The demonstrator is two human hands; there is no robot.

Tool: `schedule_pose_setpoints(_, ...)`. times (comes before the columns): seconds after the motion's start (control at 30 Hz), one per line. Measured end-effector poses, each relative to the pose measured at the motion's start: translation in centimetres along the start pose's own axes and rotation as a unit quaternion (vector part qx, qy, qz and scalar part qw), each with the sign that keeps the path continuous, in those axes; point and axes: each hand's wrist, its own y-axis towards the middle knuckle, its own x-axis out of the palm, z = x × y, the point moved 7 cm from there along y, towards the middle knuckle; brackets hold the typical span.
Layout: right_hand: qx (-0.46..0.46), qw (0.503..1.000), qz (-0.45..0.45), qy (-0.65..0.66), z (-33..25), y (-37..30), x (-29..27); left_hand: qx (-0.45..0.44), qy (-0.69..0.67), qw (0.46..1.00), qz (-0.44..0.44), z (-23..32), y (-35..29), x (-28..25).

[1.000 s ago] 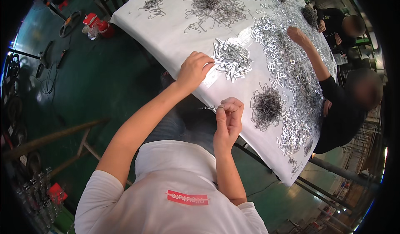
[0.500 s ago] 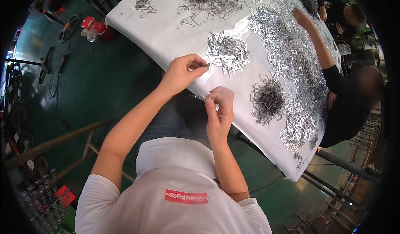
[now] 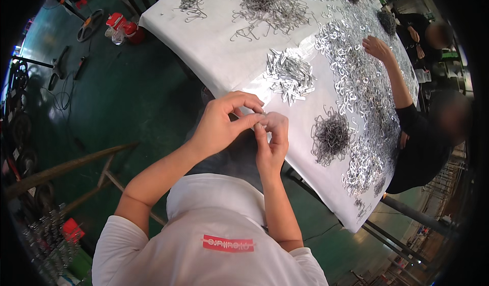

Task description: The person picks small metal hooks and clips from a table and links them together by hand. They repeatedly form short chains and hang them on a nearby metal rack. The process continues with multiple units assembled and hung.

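My left hand (image 3: 221, 122) and my right hand (image 3: 272, 141) meet over the near edge of the white-covered table (image 3: 232, 72), fingertips touching or nearly so. Both are closed in a pinch. Whatever small piece sits between the fingers is hidden or too small to name. Just beyond them lies a pile of flat silvery metal strips (image 3: 290, 77). To the right of my hands is a tangled heap of dark wire hooks (image 3: 332, 136).
More wire hooks (image 3: 267, 6) lie at the far side, and bright bent metal pieces (image 3: 356, 103) spread along the right. A co-worker's hand (image 3: 377, 47) reaches over them. Red containers (image 3: 125, 27) stand left of the table; a wooden rail (image 3: 71, 170) is at lower left.
My left hand has come down and right until its fingertips meet those of my right hand. The co-worker's hand is lower in the picture; the whole view has shifted slightly.
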Motion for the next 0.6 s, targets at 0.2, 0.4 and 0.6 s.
schedule_pose_setpoints(0.2, 0.051, 0.998, -0.026, -0.003, 2.1, 5.2, -1.3, 0.099, 0.079, 0.991, 0.048, 0.4, -0.6, -1.0)
schedule_pose_setpoints(0.4, -0.106, 0.956, -0.186, -0.198, 4.4, 20.8, 6.0, 0.082, 0.079, 0.991, 0.063, -0.2, -0.9, -1.5)
schedule_pose_setpoints(0.6, -0.158, 0.821, -0.366, -0.408, 6.9, 28.5, 13.3, 0.078, 0.081, 0.993, 0.047, -0.4, -1.0, -1.8)
